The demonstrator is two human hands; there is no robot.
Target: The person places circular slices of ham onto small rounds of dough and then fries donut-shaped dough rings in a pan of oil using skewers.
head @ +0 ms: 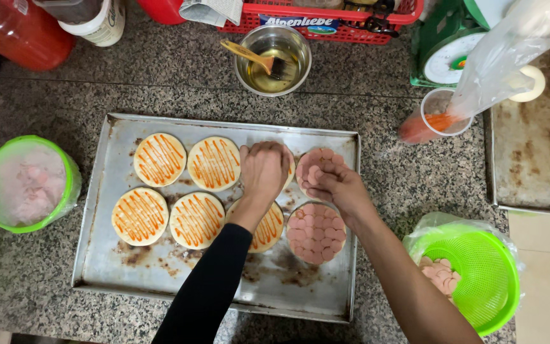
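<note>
A metal baking tray (160,267) on a granite counter holds several round dough bases striped with orange sauce (160,159). Two bases at the right are covered with pink sausage slices (316,233). My left hand (264,169), in a black sleeve, rests knuckles-up on the upper middle base, fingers curled; what it holds is hidden. My right hand (338,186) pinches a few sausage slices over the upper right base (319,160).
A green colander (479,274) with sausage slices sits at the right. A steel bowl with oil and a brush (274,60) stands behind the tray. A piping bag in a cup (444,118), a scale (447,54), a green tub (27,185) and a second tray (536,153) surround it.
</note>
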